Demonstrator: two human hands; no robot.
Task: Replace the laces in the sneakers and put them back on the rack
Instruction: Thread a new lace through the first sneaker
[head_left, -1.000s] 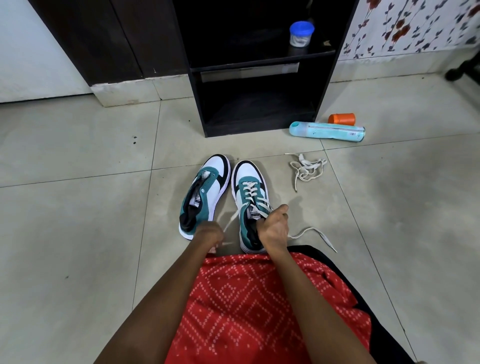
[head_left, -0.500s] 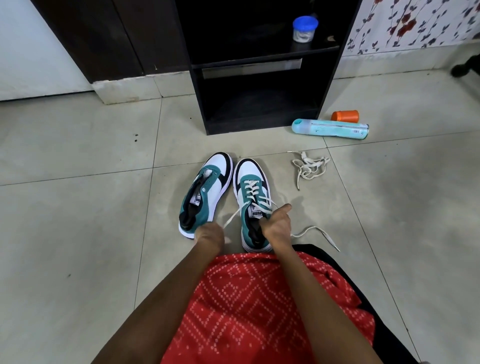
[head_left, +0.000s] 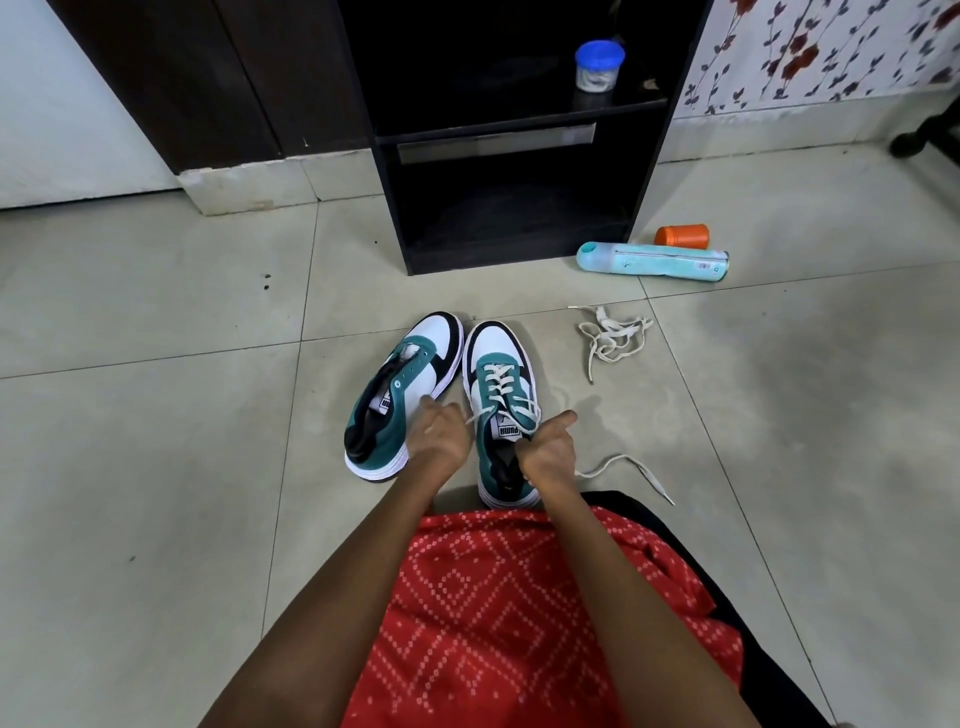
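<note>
Two teal, white and black sneakers stand side by side on the floor tiles. The left sneaker has no lace. The right sneaker carries a cream lace through most of its eyelets. My left hand grips one end of that lace just left of the shoe's tongue. My right hand grips the other end at the shoe's right side, and its tail trails over the floor. A second loose lace lies bunched to the right. The black rack stands behind the shoes.
A blue-lidded jar sits on the rack's upper shelf. A teal bottle lies on the floor right of the rack, with an orange cup behind it. My red patterned garment covers the foreground. A dark furniture leg stands far right.
My left hand has risen forward from the shoe's heel to beside its tongue, still gripping the lace end. My right hand has shifted slightly and its thumb now sticks out.
</note>
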